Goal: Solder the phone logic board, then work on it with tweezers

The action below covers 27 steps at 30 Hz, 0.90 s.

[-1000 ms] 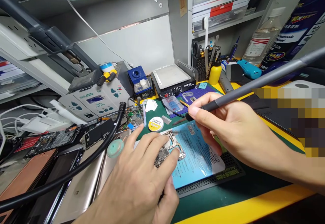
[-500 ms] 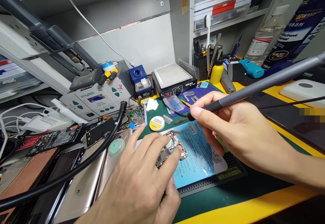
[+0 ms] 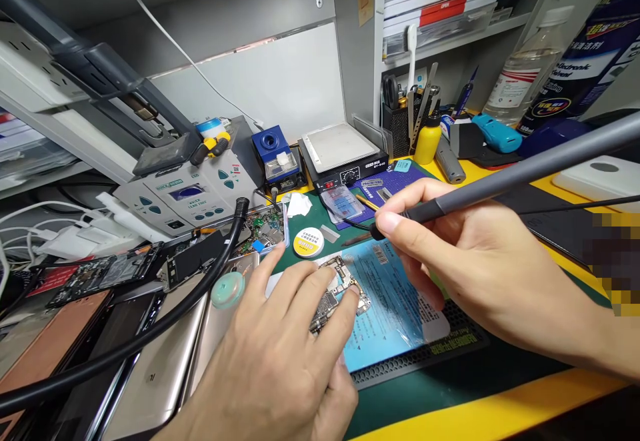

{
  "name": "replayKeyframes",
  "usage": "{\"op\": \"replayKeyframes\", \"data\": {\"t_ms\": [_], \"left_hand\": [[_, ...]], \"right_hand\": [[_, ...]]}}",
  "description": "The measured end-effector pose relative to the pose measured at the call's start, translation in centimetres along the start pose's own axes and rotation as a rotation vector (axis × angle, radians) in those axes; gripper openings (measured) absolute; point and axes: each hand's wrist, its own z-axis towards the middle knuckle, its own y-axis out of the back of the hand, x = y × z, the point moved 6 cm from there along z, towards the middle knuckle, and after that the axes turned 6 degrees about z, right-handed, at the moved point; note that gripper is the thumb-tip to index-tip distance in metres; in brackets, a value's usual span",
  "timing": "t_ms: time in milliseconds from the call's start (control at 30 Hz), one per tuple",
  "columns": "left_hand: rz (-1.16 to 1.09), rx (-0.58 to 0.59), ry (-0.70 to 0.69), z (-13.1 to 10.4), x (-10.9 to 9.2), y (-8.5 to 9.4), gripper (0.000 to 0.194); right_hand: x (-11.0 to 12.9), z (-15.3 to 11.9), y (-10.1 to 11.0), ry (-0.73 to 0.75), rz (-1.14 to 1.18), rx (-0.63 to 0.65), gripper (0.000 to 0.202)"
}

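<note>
A small phone circuit board [image 3: 336,289] lies on a light blue sheet [image 3: 395,308] over a black perforated mat [image 3: 450,348]. My left hand [image 3: 280,354] presses on the board with its fingertips, holding it down. My right hand [image 3: 465,261] grips a long grey soldering iron [image 3: 515,174] like a pen. Its dark tip end sits just above and right of the board, close to my thumb.
A round yellow flux tin [image 3: 308,242] sits behind the board. A grey rework station [image 3: 190,194], blue tip cleaner [image 3: 275,158] and hot plate [image 3: 340,151] line the back. Opened phones [image 3: 100,274] crowd the left. A black hose [image 3: 150,334] arcs across the left.
The view has shifted slightly. Both hands keep their hold; the soldering iron has barely moved relative to the board.
</note>
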Motion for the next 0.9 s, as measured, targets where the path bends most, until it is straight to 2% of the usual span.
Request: {"op": "replayKeyframes", "data": {"t_ms": [200, 500, 600, 633, 667, 700, 900], "left_hand": [[0.011, -0.029, 0.009, 0.27, 0.01, -0.53, 0.044], [0.018, -0.013, -0.003, -0.11, -0.08, 0.02, 0.046], [0.024, -0.04, -0.007, -0.29, -0.14, -0.15, 0.043], [0.023, -0.124, -0.002, -0.36, -0.1, 0.26, 0.041], [0.031, -0.05, -0.004, -0.34, -0.1, -0.22, 0.044], [0.018, -0.032, 0.001, -0.32, -0.05, -0.33, 0.044], [0.032, -0.043, -0.008, -0.05, -0.13, -0.01, 0.048]], "right_hand": [[0.12, -0.05, -0.12, -0.004, 0.012, -0.008, 0.025], [0.06, -0.11, -0.07, -0.004, 0.026, -0.016, 0.028], [0.08, -0.07, -0.08, -0.013, 0.029, -0.014, 0.03], [0.08, -0.05, -0.07, -0.013, 0.029, -0.013, 0.03], [0.05, -0.05, -0.07, -0.014, 0.028, -0.01, 0.029], [0.03, -0.05, -0.07, -0.013, 0.027, -0.007, 0.028], [-0.01, -0.19, -0.24, 0.003, 0.004, 0.001, 0.021]]}}
